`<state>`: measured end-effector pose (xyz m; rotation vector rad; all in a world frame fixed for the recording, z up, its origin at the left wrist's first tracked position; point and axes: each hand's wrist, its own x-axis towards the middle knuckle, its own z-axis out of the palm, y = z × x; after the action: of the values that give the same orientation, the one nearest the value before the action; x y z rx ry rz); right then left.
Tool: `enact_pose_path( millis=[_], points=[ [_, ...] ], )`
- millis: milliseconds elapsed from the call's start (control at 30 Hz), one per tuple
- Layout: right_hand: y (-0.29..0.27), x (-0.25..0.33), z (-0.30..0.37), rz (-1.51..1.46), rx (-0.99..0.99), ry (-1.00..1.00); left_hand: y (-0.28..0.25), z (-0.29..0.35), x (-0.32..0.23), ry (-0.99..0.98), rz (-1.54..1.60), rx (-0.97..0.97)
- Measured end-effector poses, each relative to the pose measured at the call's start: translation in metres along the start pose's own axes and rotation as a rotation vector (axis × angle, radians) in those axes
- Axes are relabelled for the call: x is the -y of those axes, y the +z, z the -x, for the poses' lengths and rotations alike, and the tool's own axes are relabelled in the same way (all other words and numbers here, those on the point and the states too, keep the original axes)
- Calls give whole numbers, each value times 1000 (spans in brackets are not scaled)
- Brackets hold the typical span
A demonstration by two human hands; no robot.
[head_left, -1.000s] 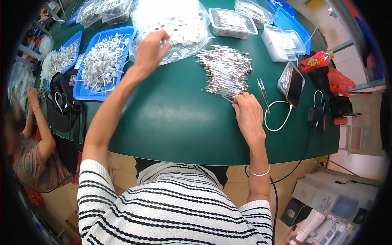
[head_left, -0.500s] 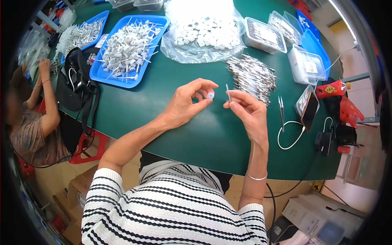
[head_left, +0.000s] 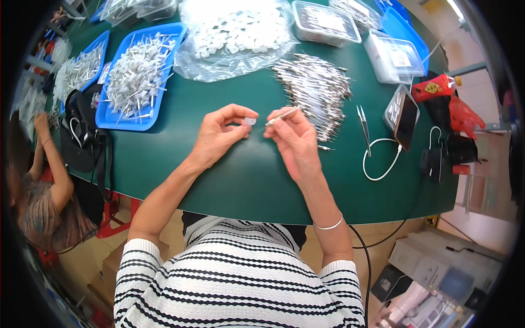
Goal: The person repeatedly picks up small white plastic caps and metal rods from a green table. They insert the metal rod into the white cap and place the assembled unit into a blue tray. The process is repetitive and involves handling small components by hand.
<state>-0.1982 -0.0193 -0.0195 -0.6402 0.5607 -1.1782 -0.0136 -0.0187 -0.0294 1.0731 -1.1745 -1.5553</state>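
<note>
White cap (head_left: 250, 121) sits near the middle of the frame, pinched between thumb and fingers of the left hand (head_left: 219, 135). Just to its right, the right hand (head_left: 295, 143) has its fingers closed on a thin rod (head_left: 284, 114); from where I stand, cap and rod are close but apart. Half a second ago that rod stood nearly upright; now it slants, its upper end leaning right, and the hands have drawn a little nearer each other. A second ago they were well apart, the left over the clear bag (head_left: 188, 68) of loose caps (head_left: 235, 34) at the top of the frame, the right at the lower edge of the pile of rods (head_left: 314, 90) right of centre. Bag and pile lie on the green table (head_left: 219, 191). At the upper left, a blue tray (head_left: 117, 124) holds stemmed white pieces (head_left: 136, 79). Tweezers (head_left: 363, 128) lie right of the pile, near a white cable (head_left: 365, 170). Over at the left edge, a co-worker's hand (head_left: 41, 124) is raised.
</note>
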Motion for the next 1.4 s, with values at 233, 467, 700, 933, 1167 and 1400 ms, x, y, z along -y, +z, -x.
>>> enact_pose_path(
  millis=[233,467,700,933,1167,1400],
  points=[
    [7,-2,0,23,-31,-83,8,3,-12,-73,83,25],
    [6,-1,2,31,-79,-116,16,6,-15,-55,223,53],
    [12,-3,4,156,-100,-162,11,4,-13,-149,325,24],
    [13,3,5,424,-139,-355,9,4,-16,-215,344,14],
    [16,1,4,460,-129,-420,7,3,-12,-268,512,51],
    [18,-3,7,527,-130,-420,6,3,-8,-289,535,84]
  ],
)
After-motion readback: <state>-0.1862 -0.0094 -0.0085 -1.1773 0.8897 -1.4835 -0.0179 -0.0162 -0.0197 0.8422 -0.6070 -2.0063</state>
